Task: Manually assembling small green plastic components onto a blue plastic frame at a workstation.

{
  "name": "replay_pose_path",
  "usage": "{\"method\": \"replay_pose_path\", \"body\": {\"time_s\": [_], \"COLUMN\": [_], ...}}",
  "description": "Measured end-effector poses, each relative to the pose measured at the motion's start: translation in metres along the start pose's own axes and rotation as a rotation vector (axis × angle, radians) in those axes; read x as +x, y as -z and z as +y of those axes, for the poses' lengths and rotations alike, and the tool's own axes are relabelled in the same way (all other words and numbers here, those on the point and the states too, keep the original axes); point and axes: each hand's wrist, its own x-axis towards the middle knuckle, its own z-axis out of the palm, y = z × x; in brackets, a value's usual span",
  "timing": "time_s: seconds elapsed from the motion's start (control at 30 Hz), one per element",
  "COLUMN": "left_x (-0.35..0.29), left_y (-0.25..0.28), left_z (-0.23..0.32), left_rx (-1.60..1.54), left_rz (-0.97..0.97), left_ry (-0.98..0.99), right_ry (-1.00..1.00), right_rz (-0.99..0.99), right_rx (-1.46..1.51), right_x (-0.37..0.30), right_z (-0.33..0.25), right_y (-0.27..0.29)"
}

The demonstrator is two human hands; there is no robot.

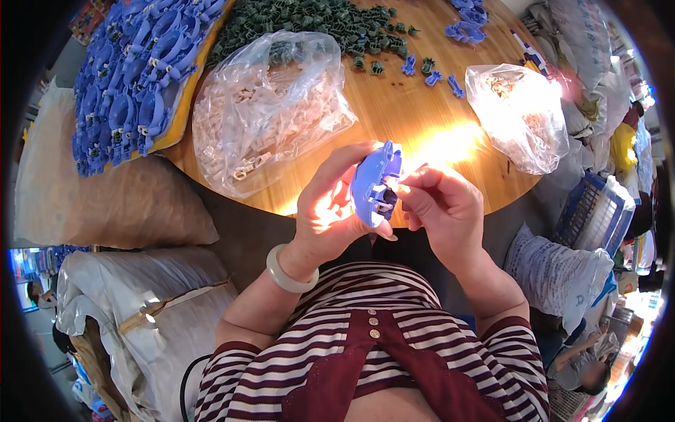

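In front of my chest, over the table's near edge, my left hand (322,205) is closed round a blue plastic shell (367,184). The shell is tilted, its hollow side facing right, and small pale and dark pieces show inside it. My right hand (448,211) reaches to that hollow side with thumb and forefinger pinched together. Whatever lies between those fingertips is too small to make out. A clear bag of small pale plastic pieces (260,116) lies just beyond my left hand.
Blue shells (151,91) cover a yellow-edged board at the left. Behind the bag spreads a heap of dark green pieces (302,24). Loose blue parts (434,77) lie on the round wooden table (380,105). Another clear bag (520,119) sits at right. Sacks (151,316) flank me.
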Motion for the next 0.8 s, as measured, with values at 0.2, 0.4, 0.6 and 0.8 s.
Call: {"method": "replay_pose_path", "body": {"time_s": [0.2,0.4,0.6,0.8], "left_x": [-0.0014,0.0006,0.0010,0.0071], "left_y": [0.0004,0.0003,0.0010,-0.0019], "left_z": [-0.0009,-0.0007,-0.0001,0.0053], "left_rx": [0.027,0.141,0.054,-0.152], "left_rz": [-0.009,-0.045,0.019,0.125], "left_ry": [-0.007,-0.043,0.041,0.210], "right_ry": [0.450,0.296,0.262,0.198], "right_rz": [-0.043,-0.017,-0.050,0.004], "right_rx": [-0.361,-0.312,-0.253,-0.076], "right_x": [0.0064,0.0051,0.0076,0.0054], "right_z": [0.0039,0.0079,0.0078,0.0052], "right_y": [0.0044,0.0041,0.0043,0.0104]}}
